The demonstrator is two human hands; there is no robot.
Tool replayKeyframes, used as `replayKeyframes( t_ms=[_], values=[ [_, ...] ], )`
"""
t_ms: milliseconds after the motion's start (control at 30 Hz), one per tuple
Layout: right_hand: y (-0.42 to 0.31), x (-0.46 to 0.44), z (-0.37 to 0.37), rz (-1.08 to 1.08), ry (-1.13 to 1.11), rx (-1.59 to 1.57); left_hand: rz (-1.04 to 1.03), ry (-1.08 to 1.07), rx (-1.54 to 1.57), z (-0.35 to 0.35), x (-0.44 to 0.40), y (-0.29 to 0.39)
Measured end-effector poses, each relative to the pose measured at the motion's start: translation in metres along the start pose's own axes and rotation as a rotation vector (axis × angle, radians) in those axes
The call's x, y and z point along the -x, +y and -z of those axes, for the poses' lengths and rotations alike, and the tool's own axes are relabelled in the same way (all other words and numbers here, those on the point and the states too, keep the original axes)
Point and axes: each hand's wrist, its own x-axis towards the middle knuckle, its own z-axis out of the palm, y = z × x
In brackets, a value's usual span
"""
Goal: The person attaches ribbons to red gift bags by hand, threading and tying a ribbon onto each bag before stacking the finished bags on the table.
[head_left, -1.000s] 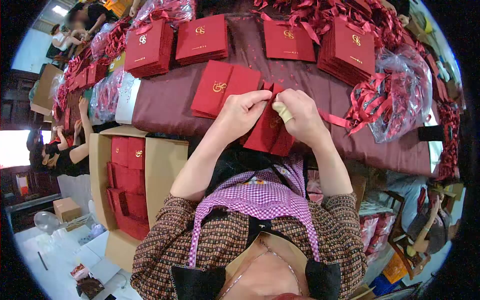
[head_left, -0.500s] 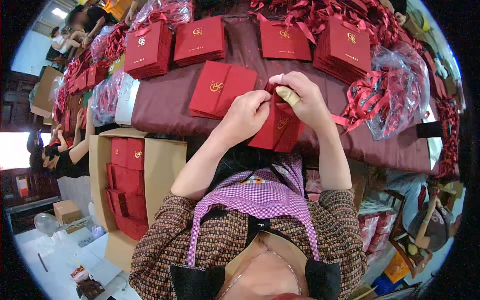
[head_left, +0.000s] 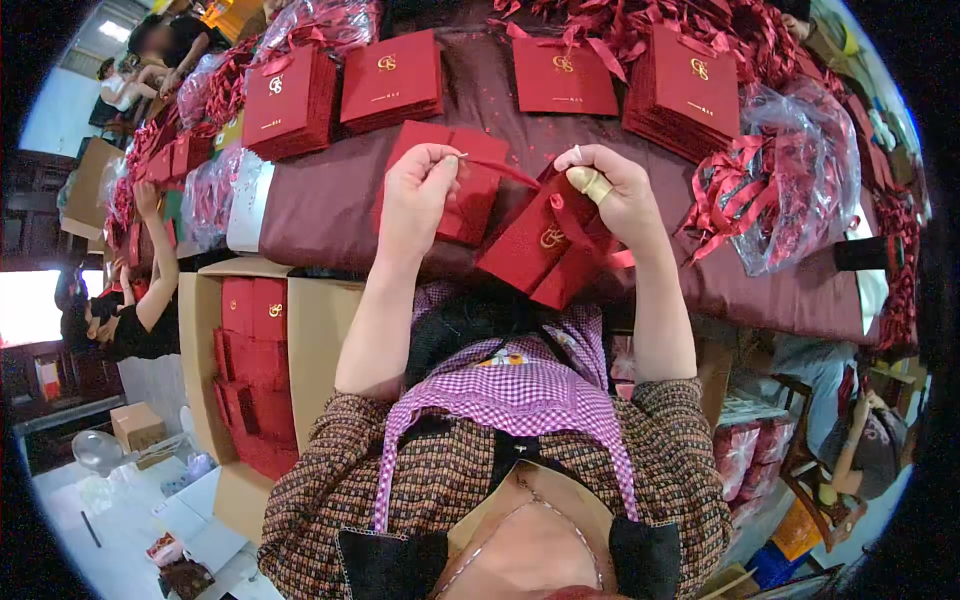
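Observation:
My left hand [head_left: 418, 195] is raised and closed, pinching the end of a red ribbon [head_left: 503, 170]. The ribbon runs taut to the top of a red paper gift bag [head_left: 548, 245] with a gold logo. Holding that bag by its upper edge is my right hand [head_left: 618, 195], with a pale cover on one fingertip and a yellowish one on the thumb. The bag hangs tilted over the table's front edge, and another ribbon part lies across its front. Behind my left hand lies a pile of flat red bags [head_left: 470, 205], partly hidden.
Stacks of red bags [head_left: 390, 75] stand along the dark red tablecloth [head_left: 320, 215]. Loose ribbons [head_left: 735, 195] and a clear plastic bag [head_left: 800, 215] lie at the right. An open carton [head_left: 330, 320] of red bags is at lower left. Other people sit at both sides.
My left hand has moved away from the bag, up and left, drawing the ribbon out. The bag has tilted, and my right hand still grips it.

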Motion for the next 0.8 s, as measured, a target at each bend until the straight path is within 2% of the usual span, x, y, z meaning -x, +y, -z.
replayKeyframes(
  t_ms=[33,133,200,267,300,333,533,633,700,767,800],
  values=[
    [0.0,-0.001,-0.001,0.006,0.006,-0.009,-0.001,-0.002,0.0,-0.001,-0.002,-0.004],
    [0.005,-0.004,0.002,-0.071,0.044,0.035,-0.478,0.195,-0.582,-0.01,0.004,0.002],
    [0.01,-0.007,0.007,-0.136,0.065,0.097,-0.536,0.121,-0.691,-0.013,0.015,0.01],
    [0.014,-0.009,0.007,-0.14,0.066,0.093,-0.482,-0.051,-0.7,-0.022,0.028,0.01],
    [0.016,-0.01,0.007,-0.136,0.065,0.087,-0.534,-0.123,-0.734,-0.025,0.032,0.005],
    [0.017,-0.011,0.005,-0.136,0.065,0.087,-0.452,-0.192,-0.76,-0.029,0.037,0.004],
    [0.019,-0.007,0.015,-0.069,0.125,0.059,-0.356,-0.149,-0.806,-0.033,0.036,-0.008],
    [0.01,0.012,0.051,-0.026,0.234,0.321,-0.223,-0.151,-0.734,-0.032,0.035,-0.007],
    [0.0,0.035,0.074,-0.119,0.148,0.463,-0.11,-0.141,-0.723,-0.032,0.036,-0.003],
    [-0.007,0.061,0.083,-0.203,0.083,0.541,-0.127,-0.153,-0.685,-0.031,0.034,-0.005],
    [-0.004,0.072,0.088,-0.17,0.021,0.608,-0.085,-0.156,-0.67,-0.031,0.033,-0.003]
  ],
)
